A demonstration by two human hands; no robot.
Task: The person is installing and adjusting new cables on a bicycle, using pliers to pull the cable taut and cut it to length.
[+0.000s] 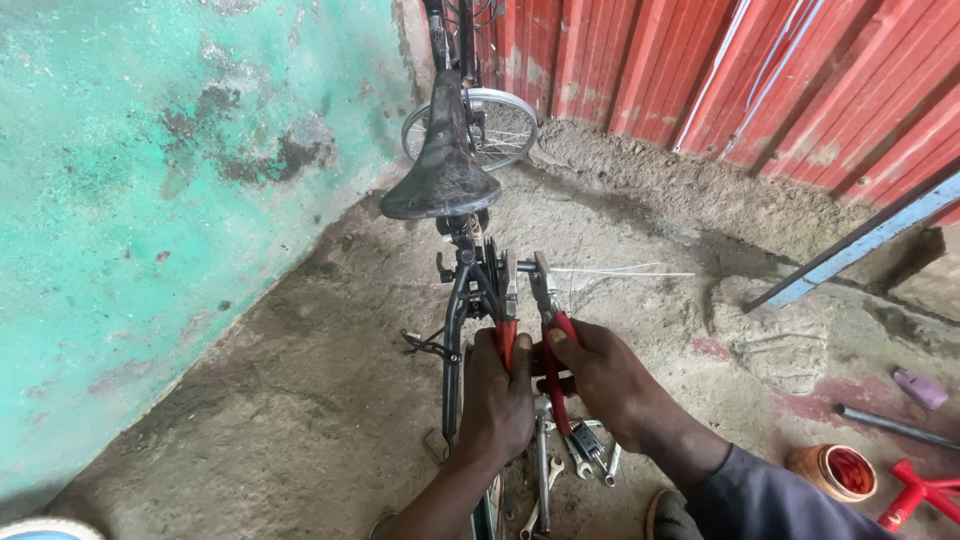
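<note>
Red handles, 2 pliers [535, 300], both up at the rear brake [478, 268] just below the saddle [442, 170]. Left hand [500, 395] wrapped tight round the left pair, jaws shut near the frame [453, 340]. Right hand [605, 375] clamped on the right pair, fingers curled over the handle, jaws pinching what looks like a thin cable [620, 271] running off right across the ground. Hard to tell exactly where the left jaws bite; too small.

Bike standing near the green wall [150, 200], wheel [480, 125] far off toward the red sheeting [750, 80]. Spanners [580, 460] lying on the dirt under both wrists, close at hand. Orange tub [835, 470] and a red tool [915, 495] over on the near right, well apart from the work.

By the look of it, a pull-and-hold job: best done with steady, even tension on the right pair, straight along the cable, no twisting. Left pair better kept still as the anchor, squeezed firm but not crushing. Worth keeping both wrists low and braced, since a slip here could fray the strand or jerk the brake out of line.
</note>
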